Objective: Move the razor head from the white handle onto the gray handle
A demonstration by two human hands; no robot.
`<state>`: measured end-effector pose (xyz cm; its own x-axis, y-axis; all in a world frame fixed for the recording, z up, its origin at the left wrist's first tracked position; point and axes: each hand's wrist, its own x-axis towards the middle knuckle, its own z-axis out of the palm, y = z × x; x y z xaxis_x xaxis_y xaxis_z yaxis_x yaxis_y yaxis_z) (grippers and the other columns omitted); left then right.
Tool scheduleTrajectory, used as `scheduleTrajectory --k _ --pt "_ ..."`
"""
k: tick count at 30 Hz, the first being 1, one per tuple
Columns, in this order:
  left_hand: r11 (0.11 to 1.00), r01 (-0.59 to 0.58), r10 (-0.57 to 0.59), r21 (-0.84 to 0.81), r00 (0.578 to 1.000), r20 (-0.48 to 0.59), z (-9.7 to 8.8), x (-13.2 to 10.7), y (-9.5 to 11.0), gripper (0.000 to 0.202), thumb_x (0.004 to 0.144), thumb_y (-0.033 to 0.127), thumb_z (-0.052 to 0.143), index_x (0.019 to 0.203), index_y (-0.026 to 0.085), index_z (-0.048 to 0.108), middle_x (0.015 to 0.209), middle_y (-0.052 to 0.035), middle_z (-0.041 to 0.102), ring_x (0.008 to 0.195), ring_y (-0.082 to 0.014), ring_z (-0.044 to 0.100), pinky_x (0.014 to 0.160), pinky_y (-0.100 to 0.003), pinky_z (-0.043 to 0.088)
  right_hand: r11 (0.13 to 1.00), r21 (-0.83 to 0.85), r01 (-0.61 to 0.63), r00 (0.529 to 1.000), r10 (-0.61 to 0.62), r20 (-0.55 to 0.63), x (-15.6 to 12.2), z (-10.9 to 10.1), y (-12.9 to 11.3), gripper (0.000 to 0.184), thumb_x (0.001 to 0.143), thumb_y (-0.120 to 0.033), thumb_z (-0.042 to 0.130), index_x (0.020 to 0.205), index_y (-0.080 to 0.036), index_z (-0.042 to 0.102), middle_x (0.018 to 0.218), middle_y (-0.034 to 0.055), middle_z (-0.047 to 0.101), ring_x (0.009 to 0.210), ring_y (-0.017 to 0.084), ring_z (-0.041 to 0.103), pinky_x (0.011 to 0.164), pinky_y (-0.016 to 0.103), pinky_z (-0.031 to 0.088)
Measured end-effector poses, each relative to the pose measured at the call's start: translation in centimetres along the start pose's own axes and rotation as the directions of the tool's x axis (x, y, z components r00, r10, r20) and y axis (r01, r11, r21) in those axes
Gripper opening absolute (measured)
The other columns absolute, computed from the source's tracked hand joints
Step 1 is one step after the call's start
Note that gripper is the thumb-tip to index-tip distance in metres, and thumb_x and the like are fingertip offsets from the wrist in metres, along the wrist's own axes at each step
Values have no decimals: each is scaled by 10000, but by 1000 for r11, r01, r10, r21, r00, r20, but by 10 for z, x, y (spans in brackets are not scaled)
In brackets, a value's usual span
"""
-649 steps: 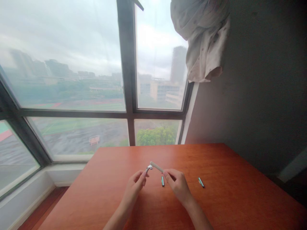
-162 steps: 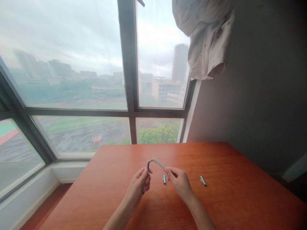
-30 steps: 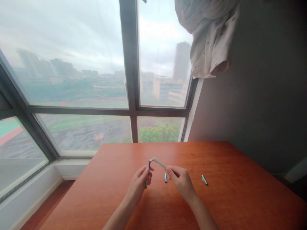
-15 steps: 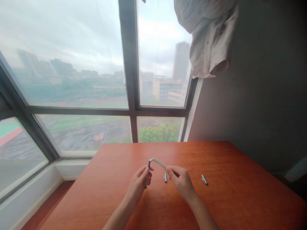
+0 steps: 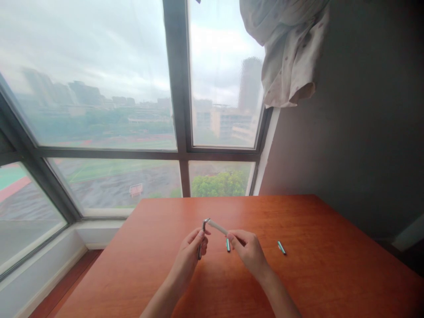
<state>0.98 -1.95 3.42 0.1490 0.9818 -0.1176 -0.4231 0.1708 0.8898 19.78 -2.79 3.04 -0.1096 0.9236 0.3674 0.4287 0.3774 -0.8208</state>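
My left hand [image 5: 194, 246] is closed round a slim dark handle [image 5: 199, 252], held upright, with a bent, shiny silver top [image 5: 205, 220] like a razor's neck. My right hand [image 5: 245, 247] pinches the near end of a pale, flat stick [image 5: 217, 227]. The stick slants up to the left, its far end at the silver top; whether they are joined I cannot tell. Between my hands lies a small teal-and-dark bar [image 5: 228, 245] on the table, close to my right fingertips. A similar teal bar [image 5: 281, 247] rests farther right.
Both hands are above a reddish-brown wooden table [image 5: 149, 265]. Tall windows with grey frames [image 5: 180, 110] stand beyond its far edge. A bundled pale curtain [image 5: 288, 57] hangs at the upper right, beside a dark grey wall [image 5: 347, 132].
Both hands, with the handle and the pale stick, have shifted slightly left. The stick's slant is a little flatter. Both teal bars remain on the table.
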Motion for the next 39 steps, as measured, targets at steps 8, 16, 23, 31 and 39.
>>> scheduleTrajectory --k 8,16,23,31,39 --pt "1000 0 0 28 1000 0 2 -4 2 398 665 518 753 784 153 647 551 53 440 506 -70 335 498 -201 268 997 50 -66 997 68 -48 -1 1 5 448 919 -471 465 764 -134 716 577 4 548 555 134 504 514 212 333" --pt "997 -33 34 68 999 -15 2 -3 3 390 670 511 748 801 160 642 561 49 443 514 -80 332 495 -208 265 996 62 -62 997 66 -50 -1 5 1 466 929 -468 451 699 -134 681 575 3 550 553 128 500 540 213 348" --pt "995 -23 23 102 1000 1 -3 1 1 421 654 539 742 807 158 648 555 53 432 505 -84 338 492 -216 252 996 78 -44 999 44 4 -2 2 -2 431 923 -458 463 758 -135 696 588 3 567 558 130 523 531 208 352" --pt "992 -54 55 113 998 -6 4 -7 5 353 716 496 711 820 165 649 575 49 429 518 -93 339 516 -222 259 996 33 -84 993 87 -81 0 4 0 501 916 -525 441 797 -135 731 556 6 556 536 137 503 525 217 350" --pt "993 -79 78 93 997 20 6 -11 8 345 723 493 705 830 169 651 606 30 459 562 -109 363 550 -232 291 991 97 -92 992 99 -71 -1 2 -3 501 909 -541 451 848 -132 734 549 -4 540 518 127 475 499 215 326"
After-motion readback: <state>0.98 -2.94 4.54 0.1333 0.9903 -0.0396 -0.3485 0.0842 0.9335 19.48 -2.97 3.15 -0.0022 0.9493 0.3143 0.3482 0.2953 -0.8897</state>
